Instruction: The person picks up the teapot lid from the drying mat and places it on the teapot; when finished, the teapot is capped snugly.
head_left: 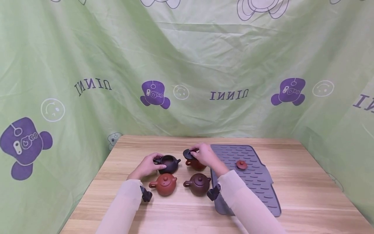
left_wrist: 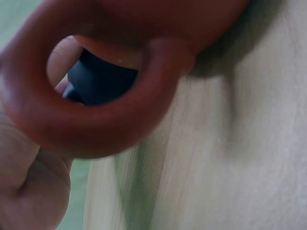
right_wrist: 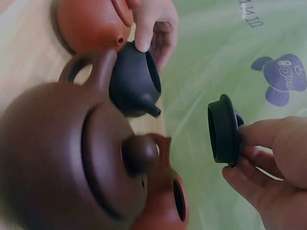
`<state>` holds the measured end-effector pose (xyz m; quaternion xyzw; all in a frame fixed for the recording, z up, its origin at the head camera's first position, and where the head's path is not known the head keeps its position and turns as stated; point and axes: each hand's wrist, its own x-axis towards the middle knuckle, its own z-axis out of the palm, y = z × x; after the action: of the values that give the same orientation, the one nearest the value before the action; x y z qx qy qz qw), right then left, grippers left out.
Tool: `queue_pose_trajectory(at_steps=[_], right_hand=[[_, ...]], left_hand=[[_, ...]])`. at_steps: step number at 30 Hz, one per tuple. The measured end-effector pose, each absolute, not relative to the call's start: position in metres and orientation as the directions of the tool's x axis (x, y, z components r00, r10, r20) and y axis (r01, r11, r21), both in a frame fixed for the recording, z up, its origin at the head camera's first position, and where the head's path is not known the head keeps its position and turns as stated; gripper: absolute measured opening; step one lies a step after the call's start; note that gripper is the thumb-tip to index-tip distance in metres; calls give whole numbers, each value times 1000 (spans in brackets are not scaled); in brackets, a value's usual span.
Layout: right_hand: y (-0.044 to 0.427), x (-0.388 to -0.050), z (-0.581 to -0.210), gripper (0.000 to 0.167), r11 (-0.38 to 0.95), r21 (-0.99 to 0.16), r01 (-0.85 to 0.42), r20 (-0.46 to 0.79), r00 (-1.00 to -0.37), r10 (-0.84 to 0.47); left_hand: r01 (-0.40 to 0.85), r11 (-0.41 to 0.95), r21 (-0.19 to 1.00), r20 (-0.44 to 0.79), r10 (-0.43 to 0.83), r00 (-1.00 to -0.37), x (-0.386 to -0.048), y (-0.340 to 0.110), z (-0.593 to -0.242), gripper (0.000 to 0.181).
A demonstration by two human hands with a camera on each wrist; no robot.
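Note:
The left hand grips the black teapot at its handle side, thumb near the rim; the pot's top is uncovered. In the right wrist view that black teapot shows its dark opening. Pinched in the right hand is a black lid, held above the handle side of a red-brown teapot. The right wrist view shows the lid tilted between thumb and fingers, and the lidless red teapot below it. In the left wrist view a red handle hides much of the hand.
Nearer the person stand a lidded orange-red teapot and a lidded dark brown teapot. A grey mat lies at the right with a small red lid on it. A green printed cloth hangs behind the wooden table.

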<state>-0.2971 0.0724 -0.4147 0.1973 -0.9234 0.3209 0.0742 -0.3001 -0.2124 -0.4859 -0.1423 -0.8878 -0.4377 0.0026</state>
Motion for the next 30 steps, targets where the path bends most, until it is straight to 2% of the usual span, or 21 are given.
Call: queue_pose_trajectory(at_steps=[11,30], right_hand=[[31,-303,-412,13,678,-601,-423,244,-905,-348],[-4,-299,-435,11,715,-549,-433,236,-901,-364]], left_hand=[[258,578,774,131,253,-959,-300,-213,-486,57],[241,573,784,122,238,-964,-297,-208,-484,53]])
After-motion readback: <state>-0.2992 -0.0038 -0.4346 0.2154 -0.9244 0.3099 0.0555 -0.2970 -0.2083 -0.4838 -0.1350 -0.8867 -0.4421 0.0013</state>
